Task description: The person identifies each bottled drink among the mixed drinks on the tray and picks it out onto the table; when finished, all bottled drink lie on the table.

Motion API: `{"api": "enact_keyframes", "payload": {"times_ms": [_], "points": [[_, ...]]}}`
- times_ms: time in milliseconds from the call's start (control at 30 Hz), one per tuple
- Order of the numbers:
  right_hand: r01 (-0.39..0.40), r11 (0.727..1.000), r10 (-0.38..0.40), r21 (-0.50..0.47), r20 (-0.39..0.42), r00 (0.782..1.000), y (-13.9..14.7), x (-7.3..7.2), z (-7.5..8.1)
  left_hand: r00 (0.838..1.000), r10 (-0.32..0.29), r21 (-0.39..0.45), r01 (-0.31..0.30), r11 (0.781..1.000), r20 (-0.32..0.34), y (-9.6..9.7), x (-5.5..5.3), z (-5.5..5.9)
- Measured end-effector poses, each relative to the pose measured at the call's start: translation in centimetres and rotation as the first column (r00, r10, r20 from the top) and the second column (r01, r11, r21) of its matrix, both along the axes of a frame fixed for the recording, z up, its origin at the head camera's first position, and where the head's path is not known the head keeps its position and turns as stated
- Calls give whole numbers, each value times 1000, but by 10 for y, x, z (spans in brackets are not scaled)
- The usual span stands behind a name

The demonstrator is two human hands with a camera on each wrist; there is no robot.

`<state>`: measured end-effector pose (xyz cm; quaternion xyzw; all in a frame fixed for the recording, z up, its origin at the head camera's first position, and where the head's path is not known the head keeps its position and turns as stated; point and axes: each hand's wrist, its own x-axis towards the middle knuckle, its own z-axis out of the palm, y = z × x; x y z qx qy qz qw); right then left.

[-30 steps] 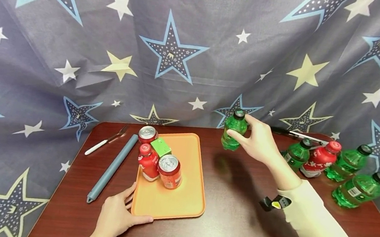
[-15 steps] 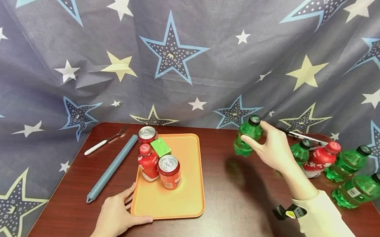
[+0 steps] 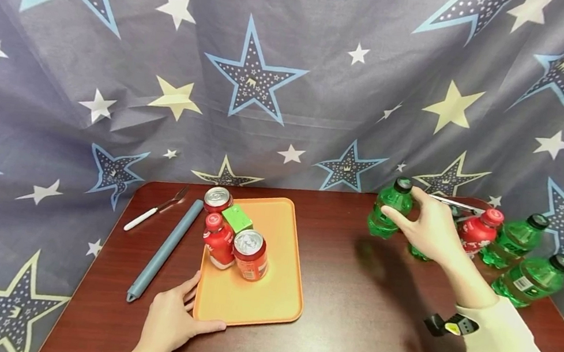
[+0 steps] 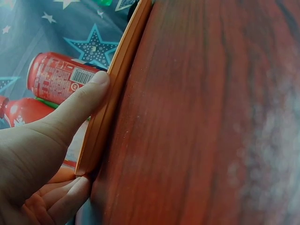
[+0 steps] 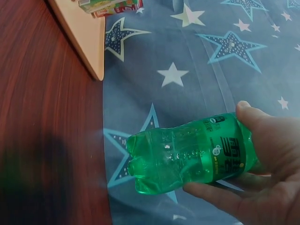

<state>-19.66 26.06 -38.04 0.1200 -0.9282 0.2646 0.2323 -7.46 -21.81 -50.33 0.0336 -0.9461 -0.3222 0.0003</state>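
Observation:
My right hand (image 3: 432, 227) grips a green soda bottle (image 3: 389, 210) with a black cap, held upright above the back right of the table, its shadow below. In the right wrist view thumb and fingers wrap the labelled upper part of the bottle (image 5: 187, 152). At the near left corner of an orange tray (image 3: 275, 297), my left hand (image 3: 169, 315) holds the rim, thumb along the front edge and fingers at the left side. On the tray stand a red bottle (image 3: 218, 244), a red can (image 3: 250, 259), another can (image 3: 218, 199) and a small green box (image 3: 237, 218).
At the right stand green bottles (image 3: 531, 280) and a red bottle (image 3: 480, 230), partly behind my right hand. A metal utensil (image 3: 458, 205) lies behind them. Left of the tray lie a grey-blue rod (image 3: 166, 250) and a white-handled fork (image 3: 152, 212). A star-patterned curtain (image 3: 292, 84) backs the table.
My right hand has carried the green bottle rightward and slightly down, away from the tray toward the other bottles. The left hand and tray stay in place.

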Motion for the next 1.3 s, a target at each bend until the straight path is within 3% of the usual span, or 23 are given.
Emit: {"api": "enact_keyframes", "payload": {"times_ms": [367,667,1300], "points": [[72,997,-72,12,-17,997,27,13,-4,1000,-2,-14,2,1000,-1,0,0,5],[110,994,-109,18,-46,993,46,25,-7,1000,1,6,-1,1000,6,0,0,1],[195,981,-195,1,67,979,76,56,-3,1000,7,42,-7,999,7,1,1,2]]}}
